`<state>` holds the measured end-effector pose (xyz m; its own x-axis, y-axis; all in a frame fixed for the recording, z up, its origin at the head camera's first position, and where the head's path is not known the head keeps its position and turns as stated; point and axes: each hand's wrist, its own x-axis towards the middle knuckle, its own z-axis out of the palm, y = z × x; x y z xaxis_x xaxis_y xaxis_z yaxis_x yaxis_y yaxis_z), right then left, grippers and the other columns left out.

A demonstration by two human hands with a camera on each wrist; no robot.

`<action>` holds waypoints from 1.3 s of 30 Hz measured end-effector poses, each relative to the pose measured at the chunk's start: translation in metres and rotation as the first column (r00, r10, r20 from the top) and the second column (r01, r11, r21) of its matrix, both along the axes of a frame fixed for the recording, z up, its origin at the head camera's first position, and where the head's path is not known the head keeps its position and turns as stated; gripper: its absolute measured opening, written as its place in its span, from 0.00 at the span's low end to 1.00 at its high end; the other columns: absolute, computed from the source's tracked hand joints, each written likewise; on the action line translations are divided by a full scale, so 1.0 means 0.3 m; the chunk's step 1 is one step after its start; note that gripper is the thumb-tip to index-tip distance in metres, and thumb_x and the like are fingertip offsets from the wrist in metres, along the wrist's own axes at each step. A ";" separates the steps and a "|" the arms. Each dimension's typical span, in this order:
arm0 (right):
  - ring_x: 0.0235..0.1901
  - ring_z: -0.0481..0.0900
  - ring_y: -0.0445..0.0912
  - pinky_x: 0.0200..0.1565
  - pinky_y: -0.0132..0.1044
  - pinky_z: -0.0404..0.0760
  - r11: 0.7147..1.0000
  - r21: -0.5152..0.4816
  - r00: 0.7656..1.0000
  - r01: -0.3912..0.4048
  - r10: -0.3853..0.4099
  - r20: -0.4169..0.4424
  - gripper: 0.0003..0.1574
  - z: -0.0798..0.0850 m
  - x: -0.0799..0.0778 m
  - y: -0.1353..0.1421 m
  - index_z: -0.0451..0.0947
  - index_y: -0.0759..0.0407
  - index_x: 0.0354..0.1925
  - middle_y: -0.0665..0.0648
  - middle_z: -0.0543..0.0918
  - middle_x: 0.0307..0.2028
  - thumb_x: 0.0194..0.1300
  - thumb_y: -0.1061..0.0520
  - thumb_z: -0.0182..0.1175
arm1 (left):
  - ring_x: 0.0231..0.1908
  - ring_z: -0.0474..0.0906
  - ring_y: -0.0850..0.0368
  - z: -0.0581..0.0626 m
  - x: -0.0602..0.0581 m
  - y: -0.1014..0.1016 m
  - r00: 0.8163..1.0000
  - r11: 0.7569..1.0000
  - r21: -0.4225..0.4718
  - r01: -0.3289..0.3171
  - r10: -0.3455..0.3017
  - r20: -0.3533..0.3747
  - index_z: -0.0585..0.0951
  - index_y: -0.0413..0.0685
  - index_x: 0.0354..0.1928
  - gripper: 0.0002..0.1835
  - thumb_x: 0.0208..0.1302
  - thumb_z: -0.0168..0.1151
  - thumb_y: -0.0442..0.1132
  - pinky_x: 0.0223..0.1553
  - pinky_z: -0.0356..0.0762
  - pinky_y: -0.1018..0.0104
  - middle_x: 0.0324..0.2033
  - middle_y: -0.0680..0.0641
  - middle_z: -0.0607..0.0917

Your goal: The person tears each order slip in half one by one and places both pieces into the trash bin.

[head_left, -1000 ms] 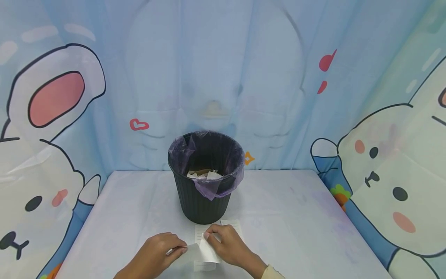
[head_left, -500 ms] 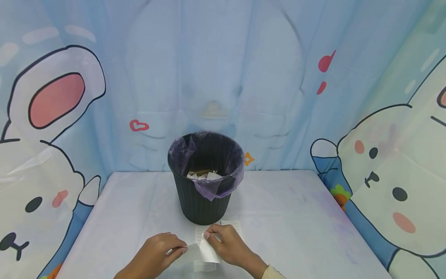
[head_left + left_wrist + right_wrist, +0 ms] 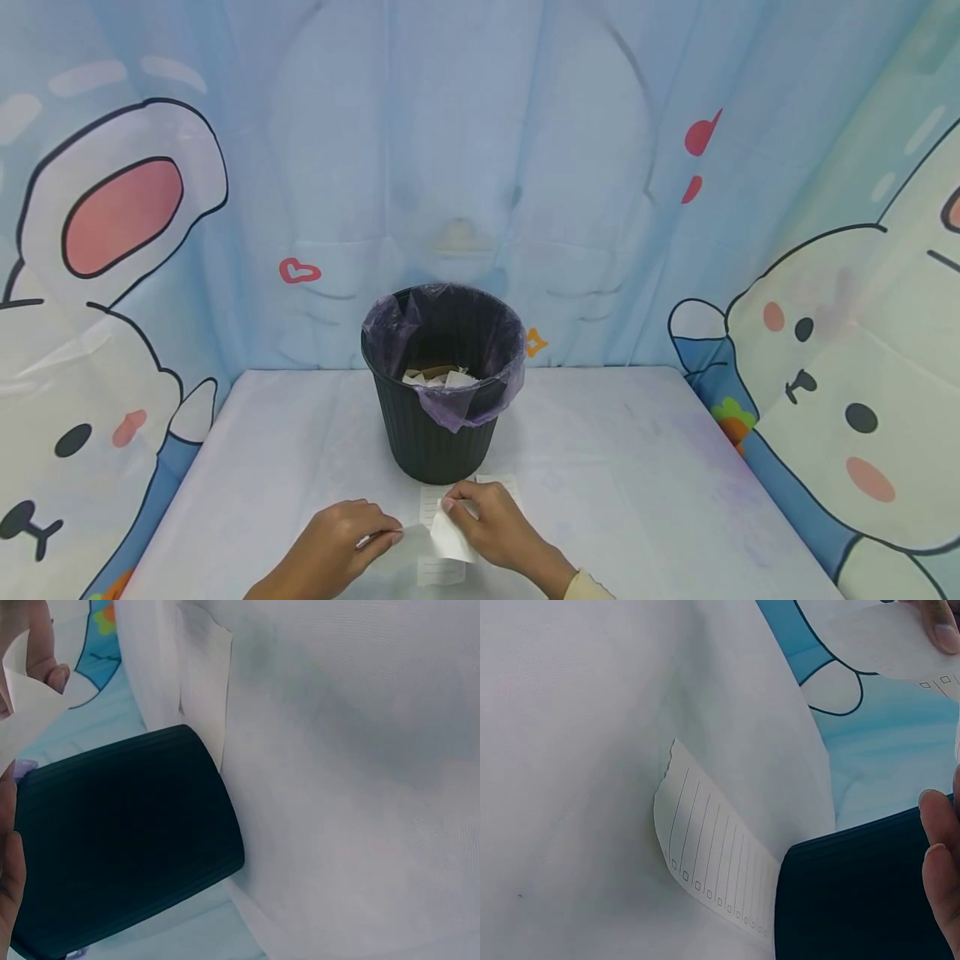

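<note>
In the head view my left hand (image 3: 337,542) pinches one edge of a piece of paper (image 3: 452,540) between thumb and index finger. My right hand (image 3: 495,529) pinches the same paper's upper right part, so it spans the gap between both hands, bent in the middle. Small printed boxes show on it in the right wrist view, where left fingertips (image 3: 946,636) grip its top. Beneath the hands lie a lined slip (image 3: 441,572) and another lined slip (image 3: 507,483), partly covered. One torn-edged slip with checkboxes (image 3: 712,855) curls up beside the bin.
Just beyond the hands stands a black ribbed bin (image 3: 438,442) with a purple liner (image 3: 480,400) folded over its rim. Scraps of paper (image 3: 442,377) lie inside. A white cloth covers the table (image 3: 615,483); a cartoon rabbit curtain (image 3: 465,167) hangs behind.
The paper's lower right corner has risen slightly, and the right fingers have shifted a little. The left hand looks almost still.
</note>
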<state>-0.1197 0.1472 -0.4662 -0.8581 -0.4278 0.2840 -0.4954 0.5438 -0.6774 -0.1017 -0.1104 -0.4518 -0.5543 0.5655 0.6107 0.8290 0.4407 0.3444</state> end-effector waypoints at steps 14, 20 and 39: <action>0.42 0.84 0.39 0.45 0.36 0.83 1.000 0.002 1.000 0.001 -0.001 0.001 0.11 0.012 -0.004 -0.004 0.85 0.56 0.36 0.51 0.90 0.38 0.74 0.56 0.58 | 0.28 0.73 0.78 0.011 0.005 -0.003 0.999 0.999 -0.017 -0.028 0.028 0.027 0.88 0.52 0.33 0.03 0.65 0.69 0.40 0.31 0.70 0.86 0.27 0.63 0.85; 0.42 0.85 0.39 0.45 0.36 0.83 1.000 0.007 1.000 -0.004 0.005 -0.005 0.11 0.005 -0.006 -0.002 0.85 0.56 0.36 0.51 0.90 0.38 0.74 0.56 0.57 | 0.28 0.74 0.77 0.009 0.007 -0.005 1.000 1.000 -0.005 -0.023 0.023 0.015 0.88 0.53 0.33 0.02 0.65 0.69 0.39 0.31 0.70 0.86 0.27 0.63 0.85; 0.41 0.84 0.39 0.45 0.37 0.84 0.999 0.040 1.000 0.017 -0.016 -0.019 0.11 0.005 -0.005 -0.001 0.85 0.56 0.36 0.51 0.90 0.38 0.74 0.55 0.58 | 0.27 0.73 0.77 0.018 0.009 -0.005 1.000 1.000 -0.004 -0.022 0.022 0.017 0.88 0.51 0.33 0.01 0.63 0.70 0.39 0.30 0.69 0.86 0.27 0.63 0.86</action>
